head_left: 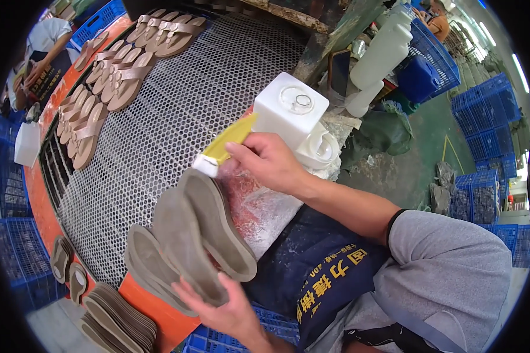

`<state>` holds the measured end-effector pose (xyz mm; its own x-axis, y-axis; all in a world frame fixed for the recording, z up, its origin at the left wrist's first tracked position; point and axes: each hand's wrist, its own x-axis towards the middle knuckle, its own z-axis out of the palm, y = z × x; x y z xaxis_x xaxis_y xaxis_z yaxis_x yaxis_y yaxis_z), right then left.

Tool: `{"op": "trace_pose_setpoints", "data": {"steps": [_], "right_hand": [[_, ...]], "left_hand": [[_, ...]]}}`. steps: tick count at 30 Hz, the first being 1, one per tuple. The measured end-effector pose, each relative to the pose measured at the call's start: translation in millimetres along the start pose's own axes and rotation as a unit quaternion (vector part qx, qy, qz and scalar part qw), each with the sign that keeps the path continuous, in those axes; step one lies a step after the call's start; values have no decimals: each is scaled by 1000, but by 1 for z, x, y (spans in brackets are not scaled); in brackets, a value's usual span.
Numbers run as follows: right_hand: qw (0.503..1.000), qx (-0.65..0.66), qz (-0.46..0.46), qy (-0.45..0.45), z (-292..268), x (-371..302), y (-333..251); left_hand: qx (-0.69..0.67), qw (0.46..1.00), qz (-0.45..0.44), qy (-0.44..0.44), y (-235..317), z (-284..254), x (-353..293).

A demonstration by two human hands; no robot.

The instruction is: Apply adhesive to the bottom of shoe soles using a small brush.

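My right hand (265, 159) is closed on a flat yellow brush (229, 144) with a white end, which points down to the left near the tips of the soles. At the bottom, my left hand (227, 309) holds one end of a grey-brown shoe sole (179, 235), slightly blurred, with thumb and fingers on either side. Another thick sole (218, 223) lies just right of it, partly covered. To the left, more soles (144, 259) overlap beneath the held one, over the orange edge (159, 312) of the work surface.
Strapped sandals (123, 82) stand in rows on the metal mesh conveyor (159, 117). A white square container (291, 109) and a white jug (386, 50) are beyond my right hand. Stacked soles (118, 317) sit lower left. Blue crates (483, 135) stand right; a person (47, 44) is far left.
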<state>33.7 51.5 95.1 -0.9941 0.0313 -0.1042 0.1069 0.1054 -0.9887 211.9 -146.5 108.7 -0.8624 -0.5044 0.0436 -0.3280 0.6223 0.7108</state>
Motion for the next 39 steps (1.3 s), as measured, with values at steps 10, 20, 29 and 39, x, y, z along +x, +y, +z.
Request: {"op": "trace_pose_setpoints", "data": {"steps": [10, 20, 29, 39], "right_hand": [[997, -44, -47, 39, -80, -83, -2], [955, -181, -80, 222, -166, -129, -4], [926, -276, -174, 192, -169, -97, 32], [901, -340, -188, 194, -164, -84, 42]], "left_hand": [[49, 997, -31, 45, -53, -19, 21], [68, 964, 255, -32, -5, 58, -12], [272, 924, 270, 3, -22, 67, -9], [215, 946, 241, 6, -16, 67, -10]]}}
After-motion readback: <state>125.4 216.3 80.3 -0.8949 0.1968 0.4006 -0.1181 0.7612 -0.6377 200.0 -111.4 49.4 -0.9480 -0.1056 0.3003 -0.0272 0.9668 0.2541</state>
